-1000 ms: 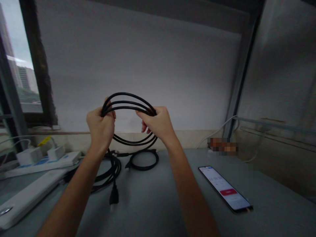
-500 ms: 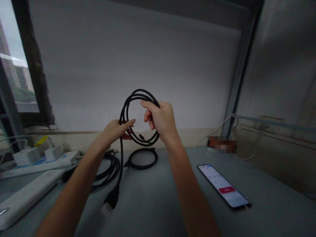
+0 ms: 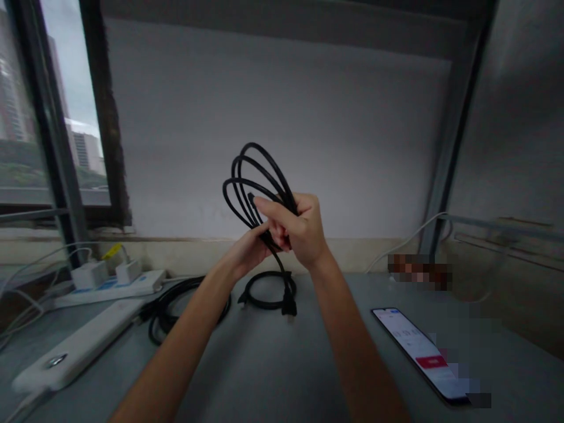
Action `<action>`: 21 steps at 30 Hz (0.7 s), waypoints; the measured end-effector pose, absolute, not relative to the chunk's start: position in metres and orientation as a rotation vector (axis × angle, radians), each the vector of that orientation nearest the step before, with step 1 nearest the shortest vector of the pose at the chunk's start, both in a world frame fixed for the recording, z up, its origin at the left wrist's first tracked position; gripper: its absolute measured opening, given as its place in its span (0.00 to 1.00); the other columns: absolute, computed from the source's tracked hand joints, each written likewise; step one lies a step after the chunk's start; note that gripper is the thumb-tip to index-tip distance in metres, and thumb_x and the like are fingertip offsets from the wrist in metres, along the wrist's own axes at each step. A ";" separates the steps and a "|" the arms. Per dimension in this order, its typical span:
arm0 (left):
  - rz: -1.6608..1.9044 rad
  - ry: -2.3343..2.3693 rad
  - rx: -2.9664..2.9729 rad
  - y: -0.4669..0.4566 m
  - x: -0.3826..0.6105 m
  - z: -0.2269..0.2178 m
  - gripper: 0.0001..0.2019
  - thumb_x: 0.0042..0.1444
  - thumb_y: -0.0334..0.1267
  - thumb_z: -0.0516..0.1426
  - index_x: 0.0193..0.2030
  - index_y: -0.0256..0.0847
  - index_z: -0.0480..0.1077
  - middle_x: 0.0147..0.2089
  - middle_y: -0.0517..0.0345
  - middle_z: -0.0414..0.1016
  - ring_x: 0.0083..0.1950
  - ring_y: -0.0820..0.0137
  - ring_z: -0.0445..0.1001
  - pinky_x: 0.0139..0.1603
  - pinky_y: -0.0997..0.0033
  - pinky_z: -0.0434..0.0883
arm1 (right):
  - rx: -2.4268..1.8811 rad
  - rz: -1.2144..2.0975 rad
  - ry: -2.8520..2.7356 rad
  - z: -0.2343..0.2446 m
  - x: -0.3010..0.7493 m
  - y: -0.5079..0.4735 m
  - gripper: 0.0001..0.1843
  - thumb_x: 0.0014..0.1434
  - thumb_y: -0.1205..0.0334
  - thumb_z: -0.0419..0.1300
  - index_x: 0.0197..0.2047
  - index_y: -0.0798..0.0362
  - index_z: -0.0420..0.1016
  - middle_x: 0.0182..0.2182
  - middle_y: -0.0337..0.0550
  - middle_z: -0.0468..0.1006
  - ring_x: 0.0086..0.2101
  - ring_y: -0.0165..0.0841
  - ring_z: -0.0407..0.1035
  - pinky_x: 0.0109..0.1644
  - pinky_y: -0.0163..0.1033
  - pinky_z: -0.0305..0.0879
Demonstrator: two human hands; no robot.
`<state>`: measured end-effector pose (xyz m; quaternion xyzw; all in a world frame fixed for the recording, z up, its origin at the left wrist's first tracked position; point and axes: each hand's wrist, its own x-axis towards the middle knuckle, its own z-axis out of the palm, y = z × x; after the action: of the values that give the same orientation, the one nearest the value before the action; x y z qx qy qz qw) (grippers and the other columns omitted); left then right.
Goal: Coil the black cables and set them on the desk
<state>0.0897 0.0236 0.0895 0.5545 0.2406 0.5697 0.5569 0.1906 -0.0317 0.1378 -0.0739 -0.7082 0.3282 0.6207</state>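
Note:
A black cable [image 3: 247, 182] is wound into several loops and held up in front of the white wall. My right hand [image 3: 297, 229] is closed around the bunched loops at their lower right. My left hand [image 3: 247, 249] comes up from below and pinches the same bundle just beneath the right hand. One end of the cable hangs straight down, and its black plug [image 3: 288, 305] dangles just above the grey table [image 3: 264, 364]. The loops fan out up and to the left of both hands.
Two more black cable coils lie on the table, a small one [image 3: 264, 291] and a larger one [image 3: 176, 308]. White power strips [image 3: 74, 349] with chargers [image 3: 90, 273] sit at the left by the window. A lit phone [image 3: 425, 355] lies at the right.
My hands have come together on the coil, squeezing the wide round loop into a narrow bundle. The hanging plug end has swung from the lower left to the middle. The view shifted slightly.

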 end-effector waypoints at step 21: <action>1.716 1.813 1.992 -0.020 0.039 0.131 0.13 0.56 0.40 0.45 0.47 0.42 0.60 0.16 0.63 0.66 0.22 0.70 0.67 0.28 0.76 0.59 | -0.393 -0.049 -1.598 0.128 0.197 0.013 0.26 0.51 0.55 0.60 0.54 0.49 0.67 0.39 0.44 0.73 0.32 0.30 0.68 0.34 0.37 0.69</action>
<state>0.0388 -0.0200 0.1312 0.6235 0.5675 0.5372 -0.0262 0.1974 0.0130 0.1282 -0.1752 -0.7119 -0.0217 0.6797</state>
